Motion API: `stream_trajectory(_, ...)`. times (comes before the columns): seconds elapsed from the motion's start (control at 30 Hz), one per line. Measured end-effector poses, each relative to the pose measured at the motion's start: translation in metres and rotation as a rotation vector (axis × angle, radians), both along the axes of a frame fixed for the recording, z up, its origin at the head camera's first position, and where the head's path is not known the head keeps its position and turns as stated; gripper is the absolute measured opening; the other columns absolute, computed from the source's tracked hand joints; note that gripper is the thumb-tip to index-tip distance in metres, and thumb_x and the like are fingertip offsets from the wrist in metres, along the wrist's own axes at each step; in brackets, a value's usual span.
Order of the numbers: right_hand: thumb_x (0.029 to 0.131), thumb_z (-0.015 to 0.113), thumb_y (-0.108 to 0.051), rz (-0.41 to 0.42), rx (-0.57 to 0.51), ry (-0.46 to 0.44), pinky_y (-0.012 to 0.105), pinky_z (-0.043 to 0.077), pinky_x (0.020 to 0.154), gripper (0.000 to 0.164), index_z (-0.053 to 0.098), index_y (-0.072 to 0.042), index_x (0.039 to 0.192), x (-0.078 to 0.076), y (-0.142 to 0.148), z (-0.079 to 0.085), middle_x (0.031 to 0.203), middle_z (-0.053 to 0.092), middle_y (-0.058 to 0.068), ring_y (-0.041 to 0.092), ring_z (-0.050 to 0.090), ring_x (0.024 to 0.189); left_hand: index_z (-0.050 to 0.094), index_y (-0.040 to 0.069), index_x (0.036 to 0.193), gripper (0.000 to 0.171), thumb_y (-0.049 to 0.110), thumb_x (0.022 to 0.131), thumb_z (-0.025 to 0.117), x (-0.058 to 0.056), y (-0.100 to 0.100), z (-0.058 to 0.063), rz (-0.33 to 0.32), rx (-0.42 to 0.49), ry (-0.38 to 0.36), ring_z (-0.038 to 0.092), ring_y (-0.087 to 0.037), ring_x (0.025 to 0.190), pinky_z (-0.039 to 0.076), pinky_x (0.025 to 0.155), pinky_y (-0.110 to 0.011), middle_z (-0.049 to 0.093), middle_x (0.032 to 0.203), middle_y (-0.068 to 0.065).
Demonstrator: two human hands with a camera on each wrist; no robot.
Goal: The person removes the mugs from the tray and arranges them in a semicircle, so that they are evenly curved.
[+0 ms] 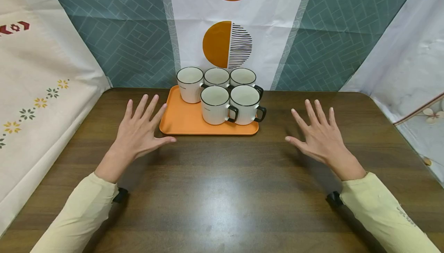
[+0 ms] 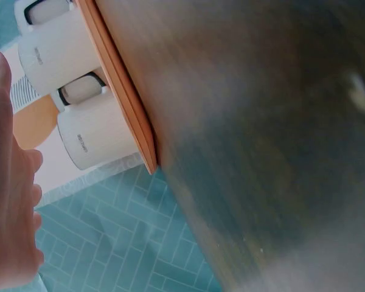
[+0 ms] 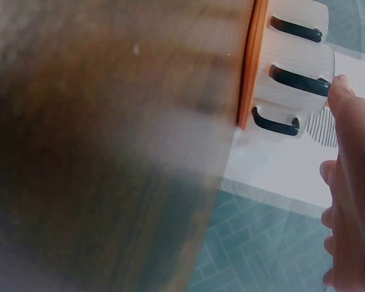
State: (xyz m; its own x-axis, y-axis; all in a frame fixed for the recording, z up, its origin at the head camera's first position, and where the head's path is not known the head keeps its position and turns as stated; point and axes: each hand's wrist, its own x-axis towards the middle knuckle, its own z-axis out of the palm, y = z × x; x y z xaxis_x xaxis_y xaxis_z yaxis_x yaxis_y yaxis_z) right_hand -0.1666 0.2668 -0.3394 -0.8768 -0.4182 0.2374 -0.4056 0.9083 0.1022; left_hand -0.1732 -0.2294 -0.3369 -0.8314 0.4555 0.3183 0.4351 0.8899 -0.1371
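Note:
Several white mugs with dark rims and black handles stand upright on an orange tray point(image 1: 180, 118) at the far side of the table. Two of them, a front-middle mug point(image 1: 212, 108) and a front-right mug point(image 1: 243, 106), have handles pointing right. Behind them is a row with a back-left mug point(image 1: 189, 87). My left hand point(image 1: 137, 133), fingers straight and spread, hovers beside the tray's left edge and holds nothing. To the right of the mugs, my right hand point(image 1: 320, 139) is likewise spread and empty, apart from the tray. Both wrist views show mugs beyond the thumbs.
The brown wooden table point(image 1: 222, 183) reaches back to a teal and white patterned cloth point(image 1: 121, 33) hanging right behind the mugs. A white embroidered cloth point(image 1: 41, 91) borders the left side, and another pale cloth point(image 1: 412, 45) borders the right.

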Motion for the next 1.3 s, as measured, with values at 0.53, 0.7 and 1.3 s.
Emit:
stream_trajectory(0.53, 0.093, 0.038, -0.066, 0.019, 0.001, 0.004, 0.064, 0.003, 0.110, 0.080, 0.035, -0.010, 0.150, -0.003, -0.005, 0.000, 0.155, 0.014, 0.028, 0.041, 0.005, 0.143, 0.037, 0.006, 0.149, 0.108, 0.087, 0.080, 0.018, 0.002, -0.004, 0.000, 0.032, 0.036, -0.039, 0.008, -0.038, 0.144, 0.000, 0.113, -0.058, 0.021, 0.156, -0.021)
stream_trajectory(0.7, 0.098, 0.046, -0.049, 0.016, -0.093, -0.049, 0.064, 0.008, 0.110, 0.070, 0.031, -0.006, 0.151, -0.002, -0.006, 0.001, 0.155, 0.014, 0.029, 0.043, 0.009, 0.143, 0.020, 0.003, 0.153, 0.084, 0.064, 0.096, 0.033, 0.002, 0.000, 0.006, 0.085, 0.197, -0.257, -0.001, -0.041, 0.144, 0.003, 0.111, -0.062, 0.005, 0.158, -0.022)
stream_trajectory(1.3, 0.101, 0.052, -0.028, 0.018, -0.675, -0.264, 0.055, 0.035, 0.102, 0.052, 0.041, -0.001, 0.144, -0.008, -0.030, 0.013, 0.140, 0.048, 0.021, 0.038, 0.043, 0.128, 0.015, -0.003, 0.152, 0.070, 0.032, 0.101, 0.049, -0.024, 0.006, 0.010, 0.150, 0.744, -0.720, 0.024, -0.045, 0.138, 0.029, 0.107, -0.055, 0.017, 0.155, -0.027)
